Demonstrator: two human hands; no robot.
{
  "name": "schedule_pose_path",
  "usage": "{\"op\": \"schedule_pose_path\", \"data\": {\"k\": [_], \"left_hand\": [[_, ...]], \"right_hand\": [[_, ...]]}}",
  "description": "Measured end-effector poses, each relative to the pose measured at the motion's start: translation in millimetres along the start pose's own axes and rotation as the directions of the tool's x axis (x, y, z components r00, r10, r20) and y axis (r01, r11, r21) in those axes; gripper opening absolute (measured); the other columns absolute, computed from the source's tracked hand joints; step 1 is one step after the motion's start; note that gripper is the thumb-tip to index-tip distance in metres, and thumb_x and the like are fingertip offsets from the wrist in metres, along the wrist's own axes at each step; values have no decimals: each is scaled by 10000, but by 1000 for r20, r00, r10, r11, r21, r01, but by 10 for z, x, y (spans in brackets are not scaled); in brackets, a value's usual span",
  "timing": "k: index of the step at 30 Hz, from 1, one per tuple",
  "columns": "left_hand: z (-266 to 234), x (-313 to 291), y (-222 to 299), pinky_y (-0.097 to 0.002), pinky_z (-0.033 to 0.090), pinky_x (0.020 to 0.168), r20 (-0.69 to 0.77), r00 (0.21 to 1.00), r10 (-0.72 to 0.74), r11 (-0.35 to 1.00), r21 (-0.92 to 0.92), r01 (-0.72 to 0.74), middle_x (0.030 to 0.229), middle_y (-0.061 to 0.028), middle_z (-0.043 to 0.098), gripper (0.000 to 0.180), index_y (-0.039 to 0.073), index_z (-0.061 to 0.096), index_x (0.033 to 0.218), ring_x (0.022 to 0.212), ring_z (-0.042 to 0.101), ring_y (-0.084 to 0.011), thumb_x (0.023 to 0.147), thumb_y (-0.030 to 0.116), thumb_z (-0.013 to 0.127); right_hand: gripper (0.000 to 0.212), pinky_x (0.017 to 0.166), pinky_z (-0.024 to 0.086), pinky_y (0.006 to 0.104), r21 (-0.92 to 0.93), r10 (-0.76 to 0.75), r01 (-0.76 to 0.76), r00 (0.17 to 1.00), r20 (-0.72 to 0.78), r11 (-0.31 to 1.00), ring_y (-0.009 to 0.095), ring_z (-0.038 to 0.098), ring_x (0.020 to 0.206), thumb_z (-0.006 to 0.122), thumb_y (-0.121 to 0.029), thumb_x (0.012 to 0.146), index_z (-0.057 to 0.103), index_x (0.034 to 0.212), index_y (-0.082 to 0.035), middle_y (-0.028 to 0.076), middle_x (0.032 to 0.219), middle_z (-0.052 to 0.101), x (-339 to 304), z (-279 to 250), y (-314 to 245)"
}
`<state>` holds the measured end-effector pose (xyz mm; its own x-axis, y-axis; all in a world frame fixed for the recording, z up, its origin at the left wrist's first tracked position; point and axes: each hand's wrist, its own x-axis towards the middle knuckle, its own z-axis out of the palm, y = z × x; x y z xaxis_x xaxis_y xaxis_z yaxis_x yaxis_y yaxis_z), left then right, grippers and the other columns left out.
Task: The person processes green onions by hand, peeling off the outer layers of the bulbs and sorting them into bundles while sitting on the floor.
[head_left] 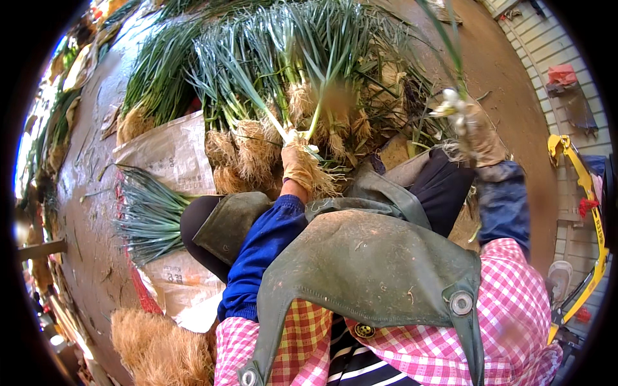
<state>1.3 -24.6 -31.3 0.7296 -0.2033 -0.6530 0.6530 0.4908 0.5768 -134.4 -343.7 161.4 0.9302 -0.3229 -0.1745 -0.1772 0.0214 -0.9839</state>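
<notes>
My left hand (297, 164), in a tan work glove, is closed round the white base of a green onion (277, 122). Its green leaves fork upward and its pale roots hang beside my fingers. Off to the right, my gloved right hand (484, 138) is closed and smeared by motion. It grips another green onion (455, 106), whose white end and roots show near the fingers while blurred leaves rise above. Just beyond my left hand lies a big heap of green onions (251, 145), leaves pointing away and bushy roots toward me.
A separate bundle (138, 222) lies on printed paper sacks (177, 151) at the left. Cut-looking tan roots (161, 347) pile up at lower left. A dark green apron (367, 257) covers my lap. A yellow curved bar (589, 193) stands at the right by a tiled surface (534, 58).
</notes>
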Motion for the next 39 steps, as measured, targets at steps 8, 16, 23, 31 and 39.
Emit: {"op": "schedule_pose_path", "data": {"k": [8,16,23,31,39], "left_hand": [[157,-79,-30,-286,419,388,182,982,-46,995,-74,60,729,-47,585,369,47,592,942,462,529,-177,890,403,511],[59,30,-19,-278,427,366,144,989,-21,987,158,-2,659,-65,577,235,8,586,950,442,537,-173,816,192,645],[-102,216,-198,-286,429,372,-65,995,79,997,-3,-79,660,-96,595,212,-44,548,927,462,546,-188,822,136,587],[-133,279,-240,-294,469,535,145,963,229,837,475,-271,814,-63,556,360,62,496,1137,602,537,-152,802,127,609],[-50,-299,-135,-362,524,534,331,855,-399,912,48,408,748,-148,609,233,-7,544,1022,573,595,-265,893,184,508]], "right_hand": [[491,856,437,387,-970,-84,1,996,-20,244,261,596,944,493,-440,862,545,1139,-38,141,1041,609,254,-786,314],[346,567,528,313,30,396,-428,859,325,903,213,611,612,563,-350,866,642,901,-14,118,785,641,1061,2079,1383],[206,357,399,204,388,123,-105,992,-22,916,86,494,461,540,-215,886,602,892,-18,77,744,649,1146,1842,1474],[219,584,495,244,-363,167,-89,967,192,928,150,600,664,614,-242,841,617,949,-51,85,829,653,957,1880,1408],[401,688,496,349,-60,411,-432,797,442,900,222,607,744,530,-405,866,602,1006,-37,107,937,640,1415,2343,1723]]}}
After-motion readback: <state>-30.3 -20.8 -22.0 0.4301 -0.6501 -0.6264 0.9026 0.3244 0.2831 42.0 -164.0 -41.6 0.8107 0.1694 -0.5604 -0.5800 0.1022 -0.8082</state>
